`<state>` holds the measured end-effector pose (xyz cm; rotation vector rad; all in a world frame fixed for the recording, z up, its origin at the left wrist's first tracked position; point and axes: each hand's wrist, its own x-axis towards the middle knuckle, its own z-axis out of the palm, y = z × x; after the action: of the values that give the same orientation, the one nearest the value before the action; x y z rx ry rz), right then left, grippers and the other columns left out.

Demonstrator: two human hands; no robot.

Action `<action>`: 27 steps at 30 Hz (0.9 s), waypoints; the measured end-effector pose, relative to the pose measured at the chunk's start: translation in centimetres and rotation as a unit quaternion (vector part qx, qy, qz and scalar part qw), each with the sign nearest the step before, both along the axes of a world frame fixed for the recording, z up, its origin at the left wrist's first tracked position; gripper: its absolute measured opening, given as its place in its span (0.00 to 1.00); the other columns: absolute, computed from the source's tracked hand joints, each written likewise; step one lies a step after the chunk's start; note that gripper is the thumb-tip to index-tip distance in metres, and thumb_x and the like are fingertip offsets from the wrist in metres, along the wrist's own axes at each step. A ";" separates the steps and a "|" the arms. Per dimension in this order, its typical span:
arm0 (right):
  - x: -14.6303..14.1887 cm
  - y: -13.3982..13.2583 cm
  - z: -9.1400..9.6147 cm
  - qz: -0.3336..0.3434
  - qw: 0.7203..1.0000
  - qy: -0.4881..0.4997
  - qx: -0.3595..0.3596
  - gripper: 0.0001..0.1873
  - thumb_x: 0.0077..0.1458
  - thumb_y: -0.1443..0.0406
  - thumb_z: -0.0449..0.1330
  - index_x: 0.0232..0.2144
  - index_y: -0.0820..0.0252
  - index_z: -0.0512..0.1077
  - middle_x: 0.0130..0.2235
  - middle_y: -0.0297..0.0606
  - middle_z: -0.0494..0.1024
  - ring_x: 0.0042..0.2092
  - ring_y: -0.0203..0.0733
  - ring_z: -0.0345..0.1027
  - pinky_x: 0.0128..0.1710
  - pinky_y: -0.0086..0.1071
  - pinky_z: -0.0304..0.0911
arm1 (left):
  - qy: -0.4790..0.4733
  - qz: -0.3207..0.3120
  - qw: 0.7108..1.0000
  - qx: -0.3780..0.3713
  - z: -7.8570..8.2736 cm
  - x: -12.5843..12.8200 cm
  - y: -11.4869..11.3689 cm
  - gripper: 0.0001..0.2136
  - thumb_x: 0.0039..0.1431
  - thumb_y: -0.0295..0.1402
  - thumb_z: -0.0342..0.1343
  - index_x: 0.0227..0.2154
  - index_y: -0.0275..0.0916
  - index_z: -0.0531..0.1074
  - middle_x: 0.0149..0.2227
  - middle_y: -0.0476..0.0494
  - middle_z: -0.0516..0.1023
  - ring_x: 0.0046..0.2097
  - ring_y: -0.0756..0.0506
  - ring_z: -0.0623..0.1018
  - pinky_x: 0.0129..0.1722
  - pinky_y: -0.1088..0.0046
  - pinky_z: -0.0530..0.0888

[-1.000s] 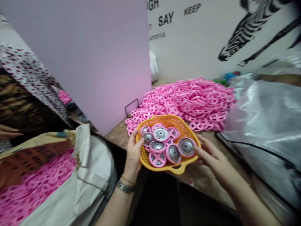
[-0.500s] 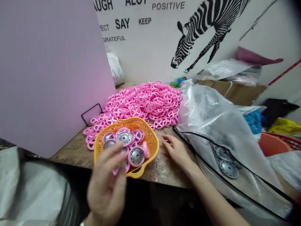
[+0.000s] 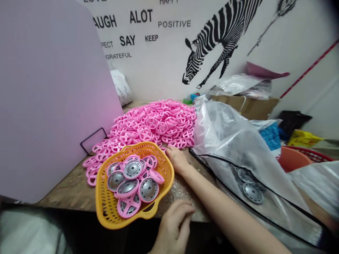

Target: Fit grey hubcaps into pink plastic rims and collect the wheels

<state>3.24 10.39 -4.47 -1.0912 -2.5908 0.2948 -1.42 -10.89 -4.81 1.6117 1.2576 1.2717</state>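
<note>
The right hand (image 3: 178, 160) is lying palm-down on the bench, with its fingers (image 3: 171, 151) loosely together and their tips reaching the edge of the pile of pink plastic wheels (image 3: 153, 121). It is pinching nothing. The left hand (image 3: 175, 224) is hanging at the front edge of the bench, its fingers (image 3: 185, 209) curled and pressed loosely together. It is gripping nothing visible and is positioned near the orange plastic mesh basket (image 3: 106, 201), apart from its rim.

The basket is resting on the wooden workbench (image 3: 69, 192), with its near end projecting past the front edge. It is holding pink wheels fitted with silver metal hub caps (image 3: 148, 189), lying overlapped and at mixed tilts. The far side of the basket is overlapping the edge of the pile. A black wire stand (image 3: 92, 141) is standing beside the pile, against a lilac panel (image 3: 53, 106).

To the right, a clear plastic bag with black trim (image 3: 233, 141) is lying on the bench, with silver hub caps (image 3: 253, 193) showing through it. Behind the pile, a white sack (image 3: 121, 87) is leaning against the wall, and a cardboard box (image 3: 246, 107) is sitting beyond the bag. The wall is carrying a zebra decal (image 3: 219, 35) and black lettering (image 3: 127, 38).
</note>
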 end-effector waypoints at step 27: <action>13.3 -15.3 2.8 0.059 0.981 0.140 0.121 0.09 0.66 0.67 0.53 0.38 0.57 0.74 0.39 0.39 0.80 0.38 0.42 0.73 0.36 0.35 0.63 | -0.409 0.038 0.869 -0.275 0.5 3.0 3.5 0.21 0.47 0.44 0.69 0.40 0.35 0.76 0.33 0.43 0.80 0.31 0.47 0.79 0.29 0.73 0.77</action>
<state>16.50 -4.90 -1.68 -0.7544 -2.3672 0.1423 1.59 -7.35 -4.28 0.5067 0.9861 1.2730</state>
